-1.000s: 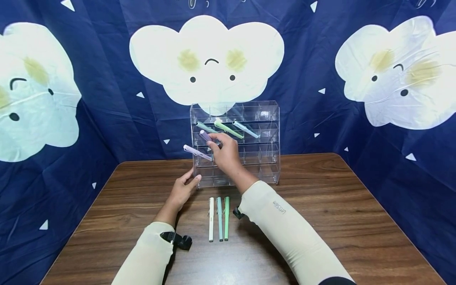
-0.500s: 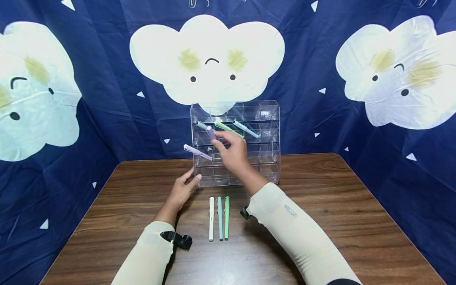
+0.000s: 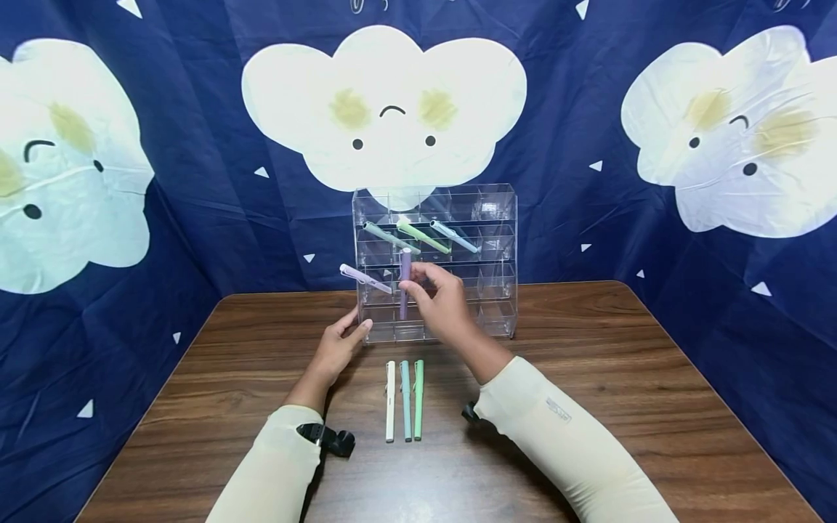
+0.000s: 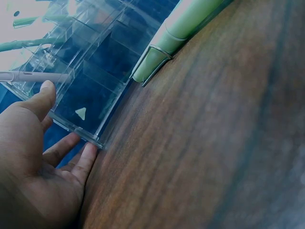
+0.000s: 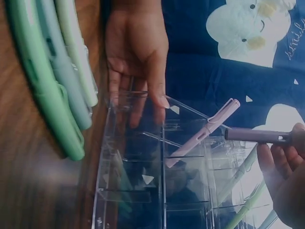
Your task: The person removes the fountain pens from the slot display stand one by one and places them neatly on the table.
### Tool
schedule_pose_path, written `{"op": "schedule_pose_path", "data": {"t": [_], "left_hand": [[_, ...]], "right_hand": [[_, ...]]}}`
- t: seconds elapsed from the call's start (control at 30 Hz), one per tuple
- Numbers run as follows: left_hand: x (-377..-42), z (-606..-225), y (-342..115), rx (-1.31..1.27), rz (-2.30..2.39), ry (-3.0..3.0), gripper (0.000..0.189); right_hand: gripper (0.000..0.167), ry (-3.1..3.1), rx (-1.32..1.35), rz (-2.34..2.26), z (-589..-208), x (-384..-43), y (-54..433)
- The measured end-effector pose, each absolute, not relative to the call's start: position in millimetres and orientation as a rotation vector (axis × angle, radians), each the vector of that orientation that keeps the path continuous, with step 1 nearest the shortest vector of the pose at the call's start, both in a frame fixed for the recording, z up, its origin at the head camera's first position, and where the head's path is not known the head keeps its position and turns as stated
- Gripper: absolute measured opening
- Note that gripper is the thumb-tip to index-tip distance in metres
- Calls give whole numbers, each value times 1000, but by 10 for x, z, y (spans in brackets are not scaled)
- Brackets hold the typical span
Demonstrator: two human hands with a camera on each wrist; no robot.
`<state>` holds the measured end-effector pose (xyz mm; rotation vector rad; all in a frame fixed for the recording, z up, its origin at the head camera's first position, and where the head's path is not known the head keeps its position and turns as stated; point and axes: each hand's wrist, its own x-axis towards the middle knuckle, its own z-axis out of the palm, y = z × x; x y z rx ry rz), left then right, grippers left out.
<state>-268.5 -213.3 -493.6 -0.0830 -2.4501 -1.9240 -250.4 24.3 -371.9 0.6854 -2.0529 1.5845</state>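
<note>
My right hand [image 3: 445, 296] pinches a dark purple pen [image 3: 405, 290] between thumb and fingers. The pen stands nearly upright, cap end up, in front of a clear compartmented pen rack [image 3: 497, 319]. At the rack's lower left side, my left hand [image 3: 338, 350] holds its edge, thumb in front and fingers behind, as the right wrist view shows. A light lilac pen [image 3: 365, 278] leans in the left compartment of the third row. Higher up, a grey-green pen [image 3: 390, 237], a light green pen [image 3: 423, 237] and a pale blue pen [image 3: 454, 236] lie slanted in the second row.
On the wooden table [image 3: 261, 349] before the rack, a white pen [image 3: 390, 403], a blue-green pen [image 3: 406, 403] and a green pen [image 3: 418, 402] lie side by side. A dark blue cloth [image 3: 562, 218] with cloud faces hangs behind.
My right hand has moved right and downward with the purple pen, which has turned from slanted to nearly upright. The grey-green pen is now more exposed. My left hand stays at the rack.
</note>
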Motion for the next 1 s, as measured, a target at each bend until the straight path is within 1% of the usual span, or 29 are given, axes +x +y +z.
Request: {"op": "schedule_pose_path", "data": {"t": [0.07, 0.2, 0.27, 0.33, 0.47, 0.63, 0.83, 1.0], "left_hand": [[-2685, -4940, -2129, -92, -1922, -2451, 65], [-2687, -4948, -2128, -87, -1913, -2454, 65], [-2685, -4950, -2128, -83, -1914, -2452, 65], [-2683, -4950, -2127, -81, -1920, -2446, 65], [-2683, -4948, -2125, -90, -1925, -2441, 65], [-2687, -4944, -2128, -98, -1917, -2443, 65], [-2695, -4942, -2116, -93, -1922, -2424, 63], [-2691, -4941, -2108, -72, -1922, -2426, 63]], "right_hand": [[38, -2068, 713, 1616, -3748, -2471, 266], [74, -2104, 771, 1732, -3811, -2415, 314], [84, -2133, 783, 1765, -3847, -2388, 342], [87, -2173, 781, 1785, -3883, -2357, 375], [84, -2241, 743, 1889, -3949, -2294, 446], [84, -2272, 697, 2065, -4010, -2238, 544], [88, -2346, 744, 2118, -4060, -2175, 652], [89, -2408, 727, 2147, -4136, -2133, 727]]}}
